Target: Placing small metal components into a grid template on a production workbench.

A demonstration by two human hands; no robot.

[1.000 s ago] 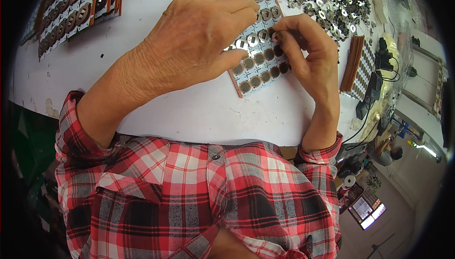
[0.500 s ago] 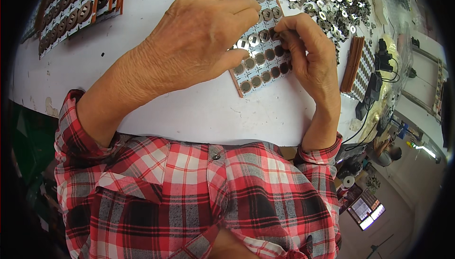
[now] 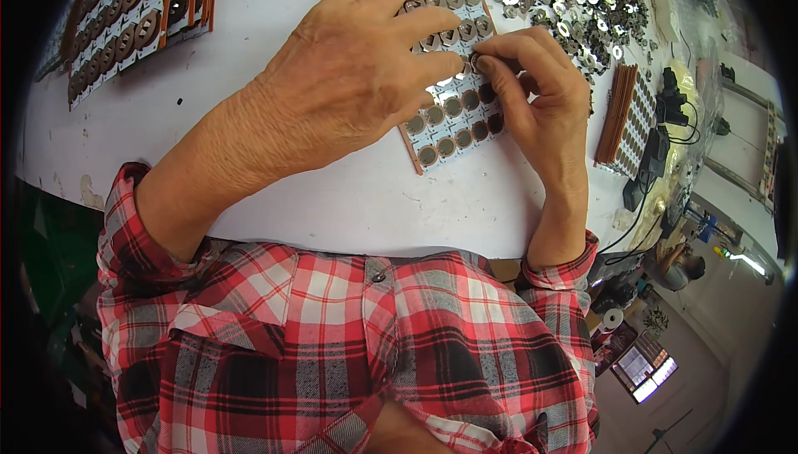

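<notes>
A white circuit-board panel with orange-brown edges lies on the table, slightly tilted to my view. Rows of round metal battery holders cover its far part, and bare round pads show in the near rows. Across its left side reaches my left hand, fingers spread and touching or just over the holders. My right hand is at the panel's right edge. Its thumb and forefinger pinch a small round metal piece, apparently a battery holder, at the end of a middle row. The fingers partly hide that piece.
A heap of loose metal holders spreads beyond the panel to the right. Stacked panels stand at the far left and at the right, near black adapters and cables. Another person is in the background.
My right thumb and forefinger have shifted slightly left, onto the end of a middle row. The left hand has drawn slightly nearer, its fingers more spread, uncovering more holders.
</notes>
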